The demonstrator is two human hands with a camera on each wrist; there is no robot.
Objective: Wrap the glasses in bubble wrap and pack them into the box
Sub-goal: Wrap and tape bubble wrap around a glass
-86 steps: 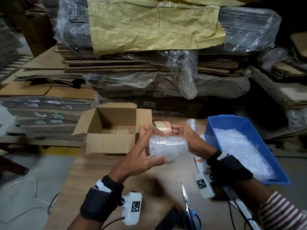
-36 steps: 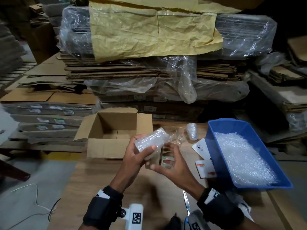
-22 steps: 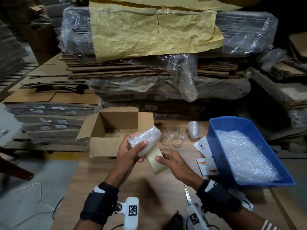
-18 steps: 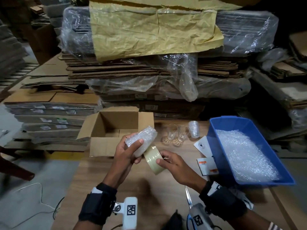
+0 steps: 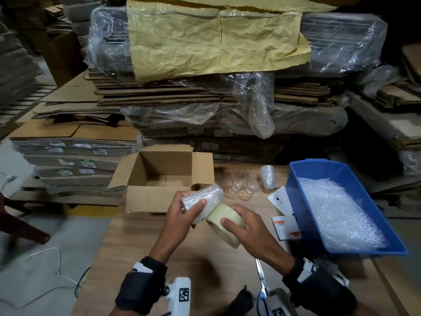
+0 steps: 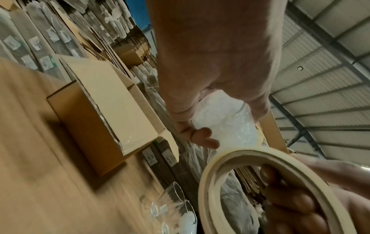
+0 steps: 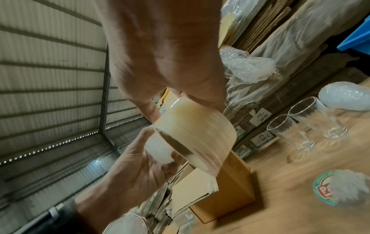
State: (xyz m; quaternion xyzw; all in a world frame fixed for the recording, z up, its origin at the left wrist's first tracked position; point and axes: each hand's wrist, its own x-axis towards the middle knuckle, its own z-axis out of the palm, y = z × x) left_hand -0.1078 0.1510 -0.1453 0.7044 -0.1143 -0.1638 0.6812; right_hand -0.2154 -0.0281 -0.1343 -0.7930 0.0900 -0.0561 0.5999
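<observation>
My left hand (image 5: 182, 215) grips a glass wrapped in bubble wrap (image 5: 202, 199), held tilted above the wooden table (image 5: 141, 258). My right hand (image 5: 241, 226) holds a roll of clear tape (image 5: 224, 221) against the wrapped glass (image 6: 224, 123), fingers through its core (image 6: 284, 197). The tape roll (image 7: 196, 134) touches the bundle's lower end. An open cardboard box (image 5: 159, 179) stands just beyond my hands. Two bare glasses (image 5: 245, 184) and another wrapped glass (image 5: 268, 176) stand between the box and the blue bin (image 5: 303, 169).
The blue bin holds bubble wrap sheets (image 5: 337, 215). Scissors (image 5: 262, 286) lie near the table's front edge by my right wrist. Printed cards (image 5: 284, 224) lie left of the bin. Stacks of flat cardboard (image 5: 205, 99) rise behind the table.
The right hand has brought the tape roll up from below against the wrapped glass. The left hand has tilted the bundle and lowered it slightly toward the roll.
</observation>
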